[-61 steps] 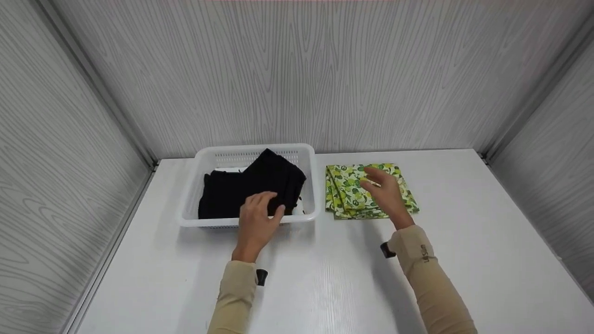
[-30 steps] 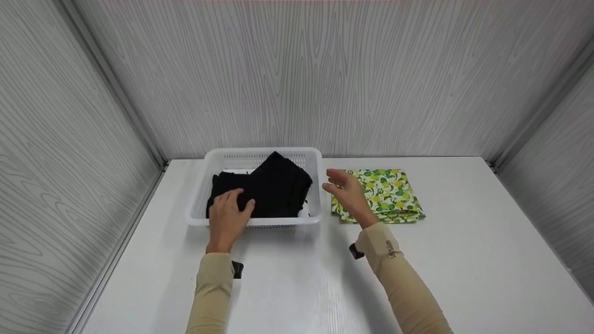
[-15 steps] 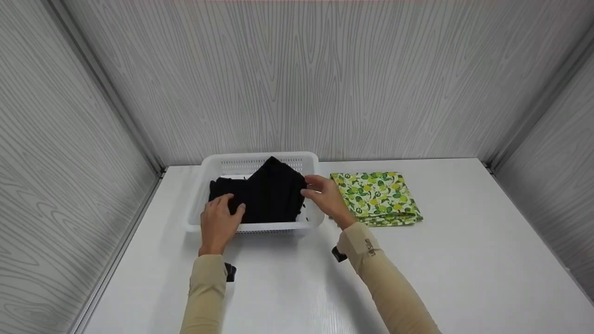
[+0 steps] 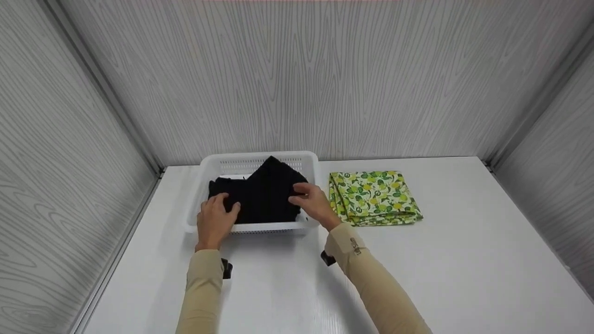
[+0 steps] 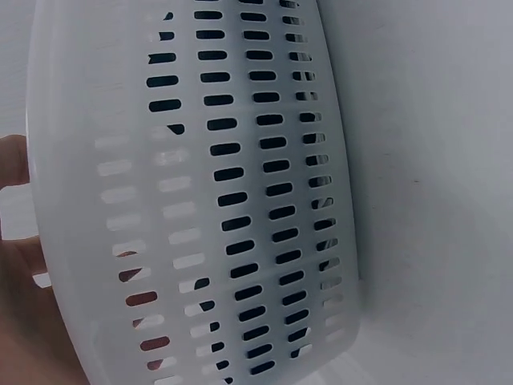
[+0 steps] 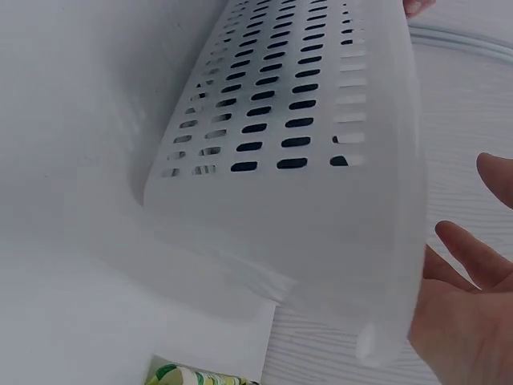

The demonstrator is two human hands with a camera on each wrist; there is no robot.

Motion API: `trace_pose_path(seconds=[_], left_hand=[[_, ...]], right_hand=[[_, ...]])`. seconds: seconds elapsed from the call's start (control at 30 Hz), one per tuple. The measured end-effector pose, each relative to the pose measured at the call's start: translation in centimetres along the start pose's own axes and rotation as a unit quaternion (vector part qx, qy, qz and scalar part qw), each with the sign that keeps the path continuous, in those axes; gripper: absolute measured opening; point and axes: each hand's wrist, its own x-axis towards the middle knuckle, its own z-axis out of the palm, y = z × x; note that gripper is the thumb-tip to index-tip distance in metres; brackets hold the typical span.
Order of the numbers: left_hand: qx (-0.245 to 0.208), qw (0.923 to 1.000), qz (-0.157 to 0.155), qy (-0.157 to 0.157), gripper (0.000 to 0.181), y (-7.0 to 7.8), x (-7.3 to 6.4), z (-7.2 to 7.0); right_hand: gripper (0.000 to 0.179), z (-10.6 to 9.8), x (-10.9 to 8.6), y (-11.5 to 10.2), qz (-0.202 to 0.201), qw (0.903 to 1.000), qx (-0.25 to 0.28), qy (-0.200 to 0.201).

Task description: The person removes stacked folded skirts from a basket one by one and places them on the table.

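Observation:
A white perforated plastic basket (image 4: 269, 226) holds folded black cloth (image 4: 267, 199), one corner of which points up toward the back rim. Over the front left of the basket is my left hand (image 4: 215, 222), its fingers and thumb spread apart at the cloth's left part. My right hand (image 4: 315, 204) reaches across the basket's right side, fingertips overlapping the cloth's right edge in the head view. In the right wrist view that hand (image 6: 469, 309) shows a gap between thumb and fingers beside the basket wall (image 6: 264, 233). The basket wall (image 5: 240, 200) hides most of the left fingers in the left wrist view.
Right of the basket lies a folded cloth (image 4: 376, 197) with a green and yellow lemon print. Something white (image 4: 233, 176) shows under the black cloth. The white table (image 4: 441, 260) meets grey wood-grain panels (image 4: 297, 79) at the back and sides.
My right hand has come left from over the lemon-print cloth to the right side of the black cloth. My left hand has shifted left along the basket's front.

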Motion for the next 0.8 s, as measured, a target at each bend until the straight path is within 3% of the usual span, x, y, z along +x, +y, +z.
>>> trace_pose_path(seconds=[0.17, 0.37, 0.57, 0.8], left_hand=[[0.007, 1.0, -0.007, 0.001, 0.054, -0.6, 0.6, 0.1], [0.036, 0.9986, -0.037, 0.011, 0.055, -1.3, 0.9, 0.5], [0.059, 0.9963, -0.062, -0.015, 0.062, -1.2, 0.9, 0.4], [0.071, 0.9948, -0.066, -0.032, 0.065, -1.0, 1.1, 0.4]], right_hand=[[0.048, 1.3, 0.4, 0.4, -0.003, 0.9999, -0.011, 0.009], [0.043, 2.7, 0.6, 1.0, -0.041, 0.9924, -0.107, 0.046], [0.042, 3.4, 0.5, 1.3, -0.049, 0.9821, -0.173, 0.057], [0.042, 3.5, 0.7, 1.2, -0.035, 0.9795, -0.189, 0.059]])
